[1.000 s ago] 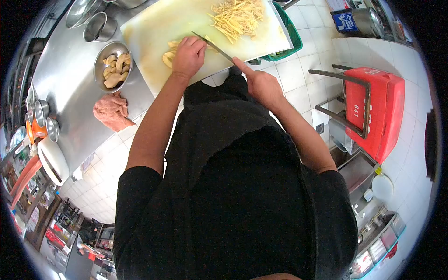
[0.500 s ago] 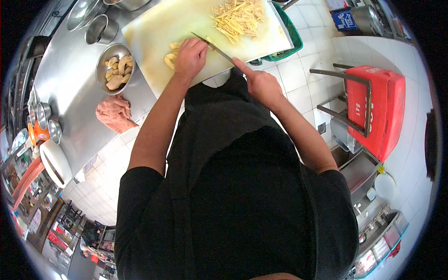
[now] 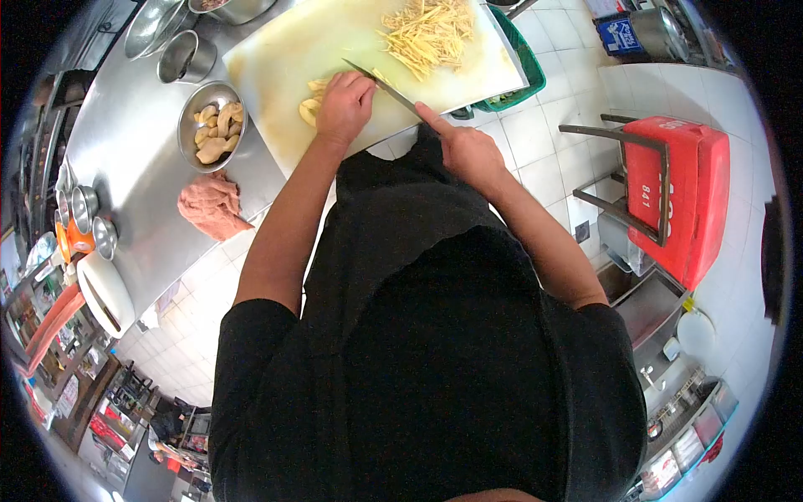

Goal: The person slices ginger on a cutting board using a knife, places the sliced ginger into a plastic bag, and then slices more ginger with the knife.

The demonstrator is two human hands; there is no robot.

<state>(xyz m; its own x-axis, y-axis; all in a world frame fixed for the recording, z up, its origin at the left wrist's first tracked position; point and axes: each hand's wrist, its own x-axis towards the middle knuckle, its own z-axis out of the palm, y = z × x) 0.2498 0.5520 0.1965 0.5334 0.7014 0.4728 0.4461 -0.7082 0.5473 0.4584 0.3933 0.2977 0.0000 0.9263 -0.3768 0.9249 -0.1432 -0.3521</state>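
My right hand [image 3: 471, 154] is wrapped round the handle of a knife [image 3: 386, 89], index finger stretched along the top of the blade. The blade lies across the white cutting board [image 3: 272, 71], its tip beside the fingers of my left hand [image 3: 345, 109]. Those fingers are curled down and closed on ginger, mostly hidden beneath them. Pale yellow ginger slices [image 3: 309, 111] show left of that hand. A few cut strips lie just past the blade. Farther up the board is a heap of thin ginger strips [image 3: 428, 38].
Left of the board, a metal bowl [image 3: 186, 144] holds peeled ginger pieces [image 3: 219, 134]. A pinkish cloth [image 3: 211, 206] lies below it on the steel counter [image 3: 134, 180]. A metal pot [image 3: 194, 57] stands behind. Right are a green basket [image 3: 529, 71] and a red box [image 3: 690, 201].
The view has shifted slightly, so the counter things appear a little farther right. Both hands and the knife stay in nearly the same place on the board.
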